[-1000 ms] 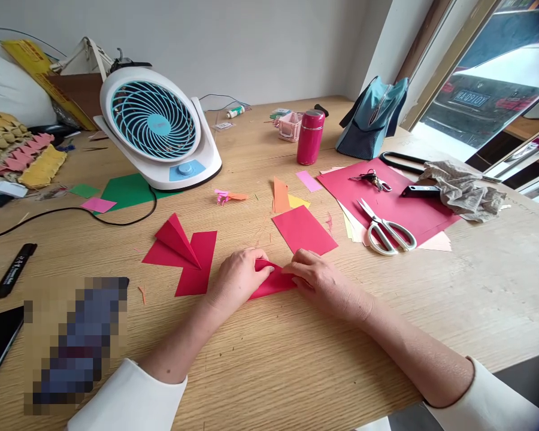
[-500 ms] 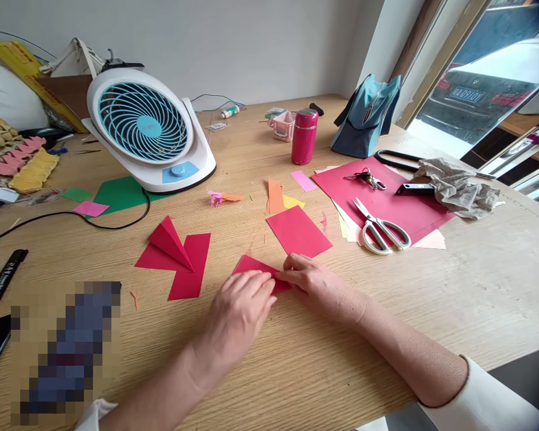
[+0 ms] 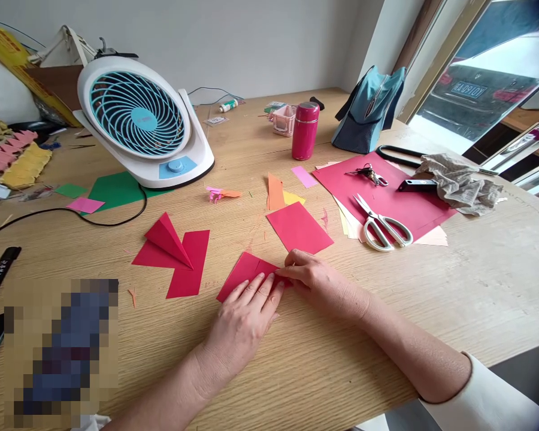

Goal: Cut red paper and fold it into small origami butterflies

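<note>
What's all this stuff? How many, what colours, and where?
Table: 1, tan, underneath
Fan: 1, white-and-blue, back left
Flask: 1, magenta, back centre
Basket: 1, pink, beside flask
Bag: 1, blue, back right
Cloth: 1, grey, right
Large sheet: 1, red, right
Scissors: 1, white-handled, on large sheet
Marker: 1, black, left edge
Rectangular paper: 1, red, centre
Overlapping papers: 2, red, left centre
Handled paper: 1, red, front centre
Scraps: several, mixed colours, scattered
Blurred item: 1, bluish, front left
Car: 1, dark, outside window
Clutter: uncounted, mixed, back left
Left hand: 1, bare, on handled paper
Right hand: 1, bare, touching handled paper
</note>
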A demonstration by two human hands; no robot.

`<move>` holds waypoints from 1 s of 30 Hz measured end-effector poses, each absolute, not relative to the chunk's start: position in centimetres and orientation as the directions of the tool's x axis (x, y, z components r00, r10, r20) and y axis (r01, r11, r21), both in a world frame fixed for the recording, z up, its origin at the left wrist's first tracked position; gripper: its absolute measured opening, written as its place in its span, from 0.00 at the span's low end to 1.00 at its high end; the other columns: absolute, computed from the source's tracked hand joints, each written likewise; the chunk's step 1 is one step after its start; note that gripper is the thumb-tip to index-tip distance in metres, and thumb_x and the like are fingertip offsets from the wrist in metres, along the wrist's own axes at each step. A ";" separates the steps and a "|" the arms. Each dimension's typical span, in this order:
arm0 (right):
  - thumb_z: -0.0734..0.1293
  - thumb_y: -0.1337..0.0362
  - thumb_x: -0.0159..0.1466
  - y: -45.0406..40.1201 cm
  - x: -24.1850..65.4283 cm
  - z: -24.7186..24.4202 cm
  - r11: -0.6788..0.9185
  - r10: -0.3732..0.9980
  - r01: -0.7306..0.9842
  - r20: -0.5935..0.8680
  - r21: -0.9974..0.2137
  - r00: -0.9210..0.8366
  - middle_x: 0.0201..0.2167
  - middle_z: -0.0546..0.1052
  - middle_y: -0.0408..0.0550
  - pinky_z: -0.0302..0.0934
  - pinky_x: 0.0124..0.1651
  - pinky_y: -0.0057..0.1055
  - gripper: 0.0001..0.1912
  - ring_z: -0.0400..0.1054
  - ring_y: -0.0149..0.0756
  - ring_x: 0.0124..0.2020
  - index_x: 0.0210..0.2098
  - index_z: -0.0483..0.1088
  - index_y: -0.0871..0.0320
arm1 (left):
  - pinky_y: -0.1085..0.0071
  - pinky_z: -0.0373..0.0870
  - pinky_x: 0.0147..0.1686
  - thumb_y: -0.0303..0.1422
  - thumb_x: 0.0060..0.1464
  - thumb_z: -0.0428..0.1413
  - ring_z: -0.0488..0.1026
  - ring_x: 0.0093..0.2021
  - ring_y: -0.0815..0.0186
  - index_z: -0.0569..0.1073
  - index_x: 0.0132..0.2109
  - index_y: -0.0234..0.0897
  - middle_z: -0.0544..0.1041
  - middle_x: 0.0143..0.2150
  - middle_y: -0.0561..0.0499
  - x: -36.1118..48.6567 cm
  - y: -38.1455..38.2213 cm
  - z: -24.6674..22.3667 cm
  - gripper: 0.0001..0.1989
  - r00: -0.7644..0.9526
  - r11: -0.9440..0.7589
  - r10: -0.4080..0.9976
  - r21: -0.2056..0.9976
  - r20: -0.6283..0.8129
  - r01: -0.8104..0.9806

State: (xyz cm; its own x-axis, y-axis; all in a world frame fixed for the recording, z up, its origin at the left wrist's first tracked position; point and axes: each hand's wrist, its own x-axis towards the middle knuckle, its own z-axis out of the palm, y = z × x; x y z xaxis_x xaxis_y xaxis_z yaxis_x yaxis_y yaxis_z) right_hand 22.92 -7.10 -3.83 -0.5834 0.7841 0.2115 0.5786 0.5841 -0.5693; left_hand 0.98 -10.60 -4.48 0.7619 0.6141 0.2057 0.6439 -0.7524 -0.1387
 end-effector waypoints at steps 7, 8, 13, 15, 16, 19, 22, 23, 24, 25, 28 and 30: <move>0.60 0.78 0.66 -6.9 23.2 -4.2 0.574 0.787 0.559 0.215 -0.598 -0.578 0.39 0.72 0.51 0.65 0.43 0.30 0.19 0.69 0.34 0.38 0.48 0.77 0.57 | 0.56 0.70 0.60 0.31 0.69 0.45 0.72 0.61 0.53 0.68 0.63 0.31 0.72 0.63 0.39 1.1 -10.8 -4.8 0.20 0.772 -0.755 0.611 -0.162 0.176 0.635; 0.60 0.78 0.66 -6.8 23.4 -4.2 0.573 0.786 0.547 0.221 -0.610 -0.578 0.39 0.72 0.51 0.65 0.43 0.30 0.19 0.70 0.33 0.38 0.48 0.77 0.57 | 0.56 0.70 0.60 0.31 0.69 0.45 0.72 0.61 0.52 0.68 0.63 0.31 0.72 0.63 0.38 1.1 -10.8 -4.9 0.20 0.771 -0.755 0.612 -0.162 0.175 0.636; 0.58 0.75 0.68 -6.9 24.7 -3.5 0.548 0.822 0.554 0.282 -0.627 -0.494 0.39 0.75 0.51 0.66 0.39 0.30 0.18 0.71 0.33 0.35 0.47 0.77 0.58 | 0.56 0.70 0.60 0.29 0.68 0.45 0.71 0.62 0.52 0.68 0.63 0.31 0.72 0.64 0.37 1.2 -11.0 -5.1 0.20 0.763 -0.748 0.625 -0.155 0.165 0.646; 0.57 0.74 0.70 -7.7 24.7 -3.2 0.554 0.830 0.600 0.325 -0.577 -0.454 0.41 0.76 0.53 0.68 0.41 0.34 0.18 0.72 0.36 0.39 0.49 0.76 0.58 | 0.56 0.69 0.61 0.29 0.68 0.45 0.71 0.63 0.52 0.68 0.63 0.31 0.71 0.64 0.37 1.2 -10.9 -5.1 0.20 0.764 -0.748 0.626 -0.158 0.157 0.645; 0.57 0.73 0.70 -8.3 24.6 -3.2 0.573 0.818 0.618 0.335 -0.539 -0.466 0.42 0.76 0.55 0.69 0.43 0.35 0.18 0.72 0.38 0.41 0.52 0.75 0.58 | 0.56 0.69 0.61 0.29 0.68 0.45 0.70 0.63 0.51 0.68 0.64 0.31 0.71 0.64 0.37 1.2 -10.9 -5.2 0.21 0.766 -0.749 0.624 -0.161 0.152 0.642; 0.57 0.72 0.71 -10.3 24.0 -3.7 0.676 0.736 0.641 0.308 -0.362 -0.602 0.54 0.75 0.60 0.68 0.53 0.45 0.22 0.71 0.46 0.52 0.62 0.67 0.59 | 0.56 0.68 0.62 0.29 0.67 0.47 0.69 0.64 0.50 0.68 0.63 0.30 0.70 0.64 0.37 1.2 -10.8 -5.3 0.21 0.771 -0.753 0.620 -0.165 0.146 0.637; 0.59 0.65 0.72 -11.8 23.6 -4.6 0.707 0.707 0.669 0.253 -0.229 -0.661 0.65 0.67 0.63 0.62 0.61 0.51 0.26 0.63 0.51 0.63 0.68 0.58 0.63 | 0.55 0.68 0.62 0.30 0.67 0.48 0.69 0.64 0.50 0.69 0.63 0.30 0.70 0.65 0.36 1.3 -10.9 -5.4 0.20 0.767 -0.751 0.626 -0.155 0.141 0.642; 0.59 0.63 0.72 -12.1 23.6 -4.8 0.701 0.713 0.681 0.234 -0.209 -0.661 0.67 0.64 0.63 0.60 0.63 0.52 0.28 0.61 0.52 0.65 0.69 0.56 0.64 | 0.55 0.68 0.62 0.30 0.67 0.48 0.69 0.64 0.50 0.69 0.63 0.30 0.70 0.65 0.36 1.3 -10.9 -5.4 0.21 0.766 -0.751 0.628 -0.151 0.138 0.643; 0.60 0.61 0.72 -12.4 23.6 -4.9 0.694 0.720 0.693 0.218 -0.196 -0.659 0.68 0.62 0.64 0.59 0.64 0.52 0.29 0.59 0.53 0.67 0.70 0.55 0.65 | 0.54 0.68 0.62 0.31 0.67 0.49 0.69 0.64 0.49 0.68 0.64 0.29 0.69 0.65 0.35 1.3 -10.9 -5.3 0.21 0.764 -0.749 0.631 -0.147 0.137 0.646; 0.59 0.59 0.72 -12.6 23.6 -5.0 0.687 0.726 0.702 0.206 -0.186 -0.656 0.69 0.60 0.64 0.57 0.65 0.53 0.30 0.57 0.53 0.68 0.70 0.54 0.65 | 0.54 0.68 0.62 0.32 0.66 0.50 0.68 0.64 0.49 0.67 0.64 0.29 0.69 0.65 0.35 1.3 -11.0 -5.3 0.22 0.760 -0.748 0.635 -0.140 0.135 0.649; 0.59 0.58 0.72 -12.9 23.6 -5.0 0.670 0.742 0.726 0.189 -0.155 -0.644 0.69 0.59 0.66 0.57 0.65 0.52 0.31 0.57 0.53 0.68 0.69 0.55 0.69 | 0.53 0.67 0.62 0.35 0.65 0.52 0.67 0.65 0.48 0.65 0.66 0.29 0.67 0.67 0.35 1.3 -11.3 -5.3 0.26 0.742 -0.734 0.660 -0.105 0.121 0.671; 0.58 0.56 0.72 -13.1 23.6 -5.0 0.657 0.751 0.742 0.187 -0.130 -0.633 0.69 0.58 0.66 0.57 0.65 0.52 0.31 0.58 0.54 0.68 0.68 0.56 0.71 | 0.53 0.66 0.63 0.37 0.65 0.54 0.65 0.67 0.49 0.64 0.67 0.30 0.65 0.68 0.36 1.2 -11.4 -5.3 0.27 0.726 -0.722 0.680 -0.080 0.106 0.687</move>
State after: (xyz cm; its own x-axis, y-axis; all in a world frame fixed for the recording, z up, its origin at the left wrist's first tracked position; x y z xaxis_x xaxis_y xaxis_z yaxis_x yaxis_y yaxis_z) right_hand 23.57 -13.08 -5.04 -0.6326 0.7515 0.1874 0.7424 0.6573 -0.1297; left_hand 1.16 -11.44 -5.33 0.7260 0.6796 0.1055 0.6873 -0.7219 -0.0800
